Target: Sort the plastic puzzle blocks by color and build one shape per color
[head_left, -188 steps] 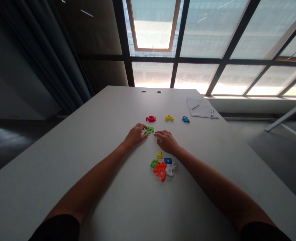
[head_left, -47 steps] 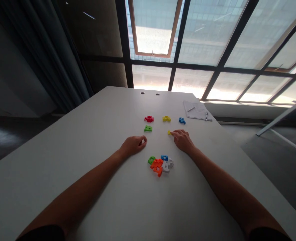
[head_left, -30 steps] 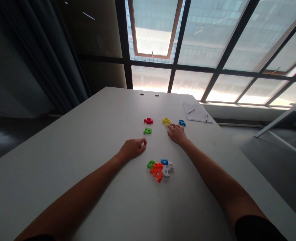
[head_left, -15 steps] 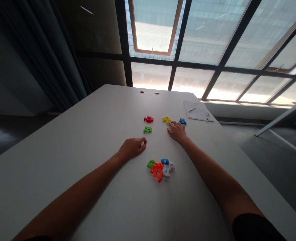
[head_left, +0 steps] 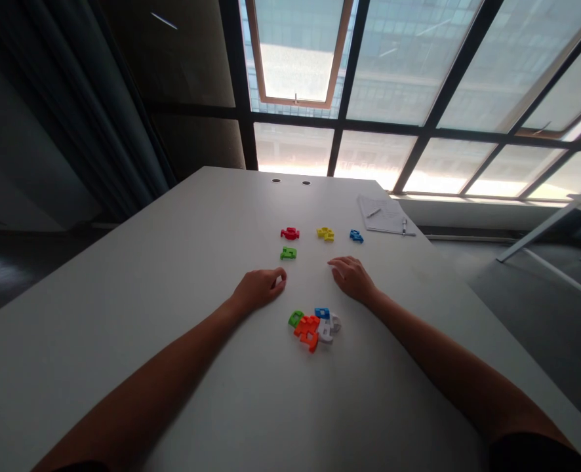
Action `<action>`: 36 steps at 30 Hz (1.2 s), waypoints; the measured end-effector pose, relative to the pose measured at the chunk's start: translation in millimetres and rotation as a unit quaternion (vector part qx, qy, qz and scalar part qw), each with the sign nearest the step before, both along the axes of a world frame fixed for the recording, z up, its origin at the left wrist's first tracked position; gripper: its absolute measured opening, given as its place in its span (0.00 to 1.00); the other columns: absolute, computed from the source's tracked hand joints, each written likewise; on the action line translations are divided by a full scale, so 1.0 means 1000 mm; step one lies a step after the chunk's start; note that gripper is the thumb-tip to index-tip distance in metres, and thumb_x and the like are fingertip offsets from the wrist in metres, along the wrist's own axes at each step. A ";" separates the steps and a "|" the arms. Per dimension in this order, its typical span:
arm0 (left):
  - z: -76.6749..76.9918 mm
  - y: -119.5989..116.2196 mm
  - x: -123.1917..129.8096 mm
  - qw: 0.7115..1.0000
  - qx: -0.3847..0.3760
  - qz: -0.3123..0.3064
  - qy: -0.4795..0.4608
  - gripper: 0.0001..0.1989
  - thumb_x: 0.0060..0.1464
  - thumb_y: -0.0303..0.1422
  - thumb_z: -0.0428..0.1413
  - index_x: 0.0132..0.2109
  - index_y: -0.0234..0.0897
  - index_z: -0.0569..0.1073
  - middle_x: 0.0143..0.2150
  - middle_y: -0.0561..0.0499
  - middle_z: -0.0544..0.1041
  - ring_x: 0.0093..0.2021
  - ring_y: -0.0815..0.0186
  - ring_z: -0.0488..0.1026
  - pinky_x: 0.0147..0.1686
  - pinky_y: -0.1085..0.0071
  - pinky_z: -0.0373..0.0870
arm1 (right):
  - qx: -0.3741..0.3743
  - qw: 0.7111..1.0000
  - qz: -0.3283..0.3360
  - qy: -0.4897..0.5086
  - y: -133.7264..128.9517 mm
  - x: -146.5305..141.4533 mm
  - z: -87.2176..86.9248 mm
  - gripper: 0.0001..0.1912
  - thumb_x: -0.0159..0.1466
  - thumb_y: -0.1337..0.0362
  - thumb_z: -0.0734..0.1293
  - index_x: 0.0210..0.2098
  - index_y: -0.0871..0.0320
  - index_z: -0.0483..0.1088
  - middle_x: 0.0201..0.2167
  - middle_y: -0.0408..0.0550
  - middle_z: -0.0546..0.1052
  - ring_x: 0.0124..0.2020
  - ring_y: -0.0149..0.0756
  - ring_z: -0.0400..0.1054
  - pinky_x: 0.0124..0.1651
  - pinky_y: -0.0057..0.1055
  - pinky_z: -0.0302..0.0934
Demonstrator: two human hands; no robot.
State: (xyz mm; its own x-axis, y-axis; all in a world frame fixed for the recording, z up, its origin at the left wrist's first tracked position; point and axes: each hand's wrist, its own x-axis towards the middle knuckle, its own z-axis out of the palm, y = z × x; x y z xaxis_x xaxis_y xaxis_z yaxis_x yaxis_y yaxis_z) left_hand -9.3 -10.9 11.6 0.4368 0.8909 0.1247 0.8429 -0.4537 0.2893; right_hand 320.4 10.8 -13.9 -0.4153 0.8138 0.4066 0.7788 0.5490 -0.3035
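Note:
Four small plastic puzzle pieces stand apart in a loose group on the table: a red piece [head_left: 289,233], a yellow piece [head_left: 325,234], a blue piece [head_left: 355,236] and, below the red one, a green piece [head_left: 288,253]. My left hand [head_left: 258,290] rests curled on the tabletop, holding nothing, just below the green piece. My right hand [head_left: 352,278] lies flat with its fingers extended, touching no piece, below the yellow and blue pieces. Nearer me is a heap of overlapping pieces [head_left: 314,330] in orange, green, blue, white and grey.
The white table [head_left: 172,262] runs past both arms, with two small round holes near its far edge. Sheets of paper [head_left: 383,216] with a pen on them lie at the far right corner. Large window panes stand behind the table, and a dark curtain hangs left.
My right hand has drawn back toward me, away from the yellow and blue pieces. The yellow piece now looks joined into one shape. My left hand stays in place.

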 end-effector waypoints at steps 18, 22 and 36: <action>-0.001 0.000 -0.001 1.000 0.001 0.000 -0.002 0.14 0.67 0.44 0.50 0.47 0.45 0.78 0.31 0.53 0.80 0.29 0.64 0.75 0.31 0.69 0.62 | -0.020 0.983 0.182 0.014 -0.034 0.016 0.019 0.13 0.74 0.57 0.66 0.52 0.53 0.81 0.47 0.54 0.84 0.49 0.44 0.76 0.58 0.45 0.63; 0.002 -0.001 0.000 1.000 -0.003 0.000 0.000 0.15 0.67 0.43 0.49 0.47 0.45 0.78 0.32 0.53 0.80 0.30 0.63 0.75 0.32 0.69 0.62 | -0.046 0.997 0.039 -0.041 -0.018 0.031 0.016 0.16 0.75 0.54 0.65 0.53 0.53 0.81 0.52 0.55 0.83 0.56 0.47 0.73 0.63 0.45 0.58; 0.001 0.000 0.002 1.000 0.005 0.002 0.020 0.14 0.67 0.43 0.50 0.47 0.45 0.77 0.32 0.53 0.81 0.30 0.62 0.76 0.32 0.68 0.61 | -0.006 0.977 -0.181 -0.113 0.049 0.066 0.010 0.18 0.76 0.64 0.60 0.53 0.55 0.82 0.52 0.55 0.81 0.55 0.48 0.69 0.60 0.41 0.57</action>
